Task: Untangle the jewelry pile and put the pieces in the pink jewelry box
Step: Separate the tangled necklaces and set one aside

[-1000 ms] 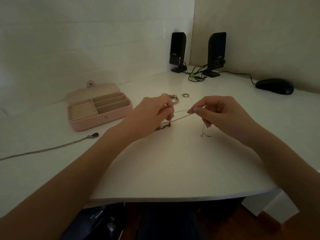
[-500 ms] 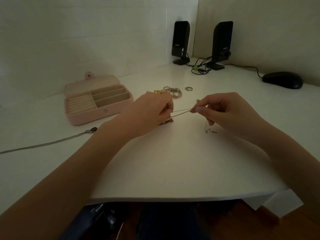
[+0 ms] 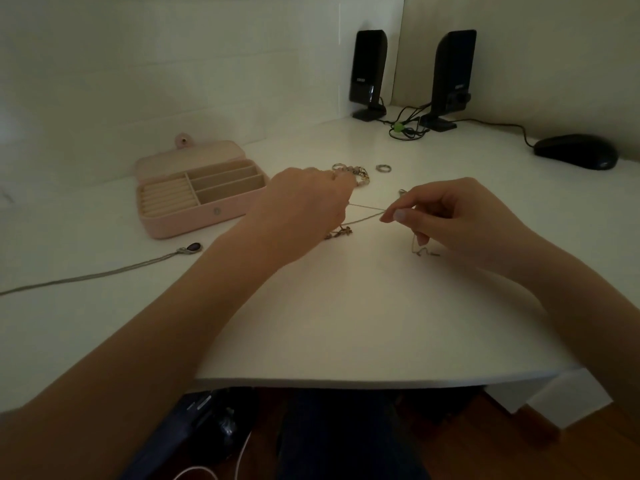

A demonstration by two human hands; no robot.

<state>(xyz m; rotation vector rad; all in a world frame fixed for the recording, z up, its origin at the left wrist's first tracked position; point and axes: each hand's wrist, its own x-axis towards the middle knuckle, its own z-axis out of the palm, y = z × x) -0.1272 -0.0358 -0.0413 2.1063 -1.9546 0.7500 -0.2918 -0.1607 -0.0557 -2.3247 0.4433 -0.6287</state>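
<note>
Left hand (image 3: 308,206) farther toward rings (image 3: 349,173), both hands still pinching thin chain (image 3: 367,216).

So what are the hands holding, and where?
Both hold a thin chain. The right hand pinches its middle stretch; the left hand grips the end nearer the tangled bit.

Two hands stretch a thin chain (image 3: 367,214) above a white desk (image 3: 346,323): the right hand (image 3: 450,216) pinches one end, the left hand (image 3: 304,206) holds the other near a jewelry pile (image 3: 349,173). An open pink jewelry box (image 3: 197,192) sits left, a pendant necklace (image 3: 104,271) before it.
</note>
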